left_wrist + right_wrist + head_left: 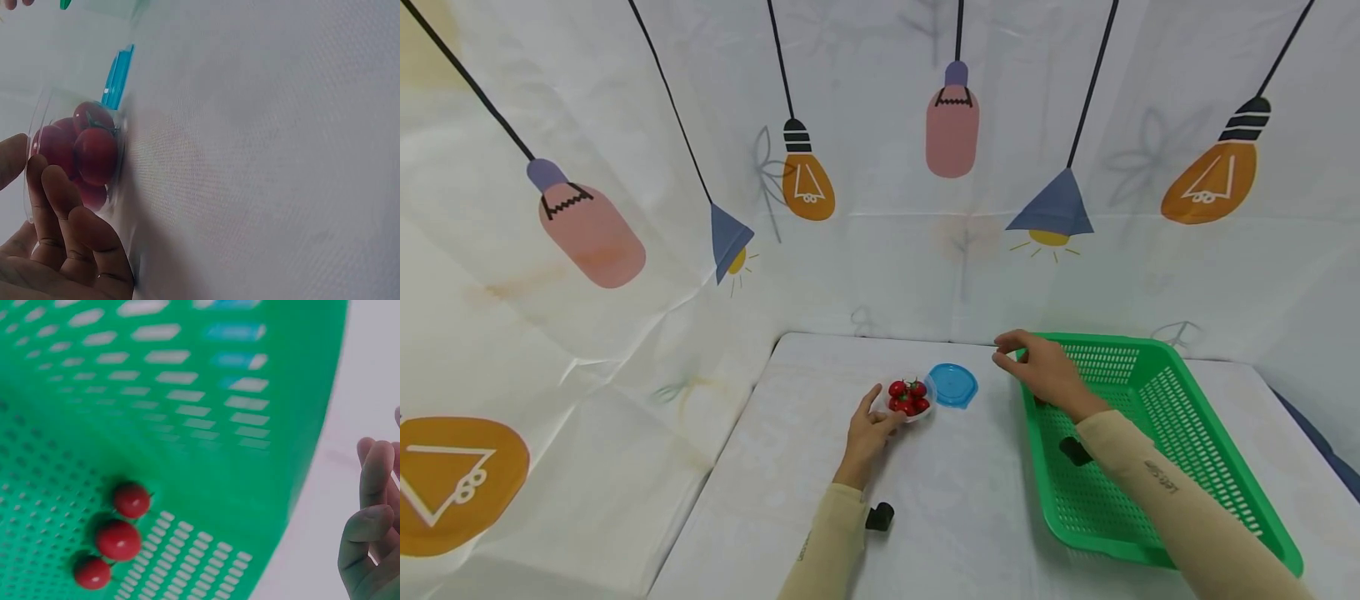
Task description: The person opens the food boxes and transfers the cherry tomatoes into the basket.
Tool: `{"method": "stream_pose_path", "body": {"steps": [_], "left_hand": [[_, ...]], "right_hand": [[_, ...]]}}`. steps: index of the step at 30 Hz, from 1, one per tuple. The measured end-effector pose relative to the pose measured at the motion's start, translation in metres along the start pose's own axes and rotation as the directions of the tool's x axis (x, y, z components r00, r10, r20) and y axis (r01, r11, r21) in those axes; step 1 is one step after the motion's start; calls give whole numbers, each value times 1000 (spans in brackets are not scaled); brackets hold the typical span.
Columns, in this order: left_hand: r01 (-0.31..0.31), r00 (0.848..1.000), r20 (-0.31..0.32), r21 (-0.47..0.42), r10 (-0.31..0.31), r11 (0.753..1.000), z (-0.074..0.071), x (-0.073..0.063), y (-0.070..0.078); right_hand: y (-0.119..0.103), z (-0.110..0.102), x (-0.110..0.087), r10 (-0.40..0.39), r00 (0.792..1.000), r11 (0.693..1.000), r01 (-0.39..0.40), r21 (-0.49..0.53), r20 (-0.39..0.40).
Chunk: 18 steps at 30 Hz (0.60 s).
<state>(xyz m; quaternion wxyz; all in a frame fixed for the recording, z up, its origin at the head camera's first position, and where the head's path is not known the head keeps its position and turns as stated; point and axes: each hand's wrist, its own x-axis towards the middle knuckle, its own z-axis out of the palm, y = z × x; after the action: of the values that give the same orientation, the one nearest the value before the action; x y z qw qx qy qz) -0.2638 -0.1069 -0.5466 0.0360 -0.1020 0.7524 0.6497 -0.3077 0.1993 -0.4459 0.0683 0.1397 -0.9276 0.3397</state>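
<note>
A clear round plastic container [932, 395] stands on the white-covered table with several cherry tomatoes [908, 397] in it. My left hand [868, 433] grips its near left side, fingertips at the rim; in the left wrist view, the curled fingers [62, 200] lie against the clear wall. Just behind the container lies a blue plastic lid [953, 385]. Over the left rim of a green basket [1165, 408] hovers my right hand [1045, 375], its fingers loosely bent and no object visible between them. Three cherry tomatoes [119, 540] rest on the basket floor in the right wrist view.
The slatted basket takes up the right side of the table [955, 500]. A white sheet [880, 275] printed with hanging lamps rises behind the table and along its left. Black wrist mounts [880, 517] stick out from the beige sleeves [831, 542].
</note>
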Motion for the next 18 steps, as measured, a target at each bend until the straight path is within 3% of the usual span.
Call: {"method": "stream_pose_path", "body": {"steps": [8,18], "left_hand": [[-14,1000,13,16,14,1000,3,2,-1],[-57,998,28,42,55,998,3,1,1]], "right_hand": [[-16,11,4,-10,1000,1000,9,28,17],[-35,17,9,-14,995,1000,12,19,101]]}}
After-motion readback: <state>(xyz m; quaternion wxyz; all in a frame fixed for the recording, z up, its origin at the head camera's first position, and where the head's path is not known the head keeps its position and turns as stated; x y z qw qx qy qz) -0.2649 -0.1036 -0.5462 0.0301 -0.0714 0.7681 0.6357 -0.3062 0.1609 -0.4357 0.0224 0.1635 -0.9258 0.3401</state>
